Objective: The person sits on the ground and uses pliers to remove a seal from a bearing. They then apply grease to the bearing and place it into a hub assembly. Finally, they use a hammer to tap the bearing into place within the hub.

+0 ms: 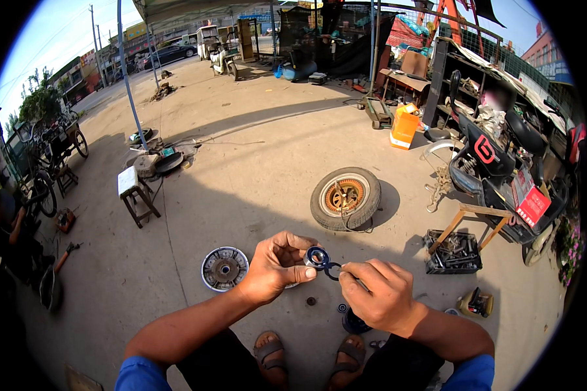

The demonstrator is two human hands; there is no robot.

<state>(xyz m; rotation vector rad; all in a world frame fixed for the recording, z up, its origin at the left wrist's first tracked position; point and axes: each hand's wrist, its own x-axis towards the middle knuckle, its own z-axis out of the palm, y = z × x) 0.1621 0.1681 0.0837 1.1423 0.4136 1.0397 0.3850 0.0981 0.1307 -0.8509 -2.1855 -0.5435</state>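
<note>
In front of me my left hand (274,266) pinches a shiny round metal bearing (316,258) between thumb and fingers. My right hand (381,293) is closed on a thin black ring (332,271), right beside the bearing; whether the two touch is hard to tell. Below my hands, a small dark round part (311,301) and a small ring-shaped part (342,307) lie on the ground. A dark blue round piece (357,322) is partly hidden under my right forearm. Left of my left hand lies a round silver motor cover (224,268) with a hub in its middle.
Farther ahead a tyred wheel (346,199) with copper windings lies flat. To the right are a black crate (453,253) of tools, a wooden frame (486,210) and an orange box (405,126). A small stool (137,194) stands left; a person (10,225) sits at the far left.
</note>
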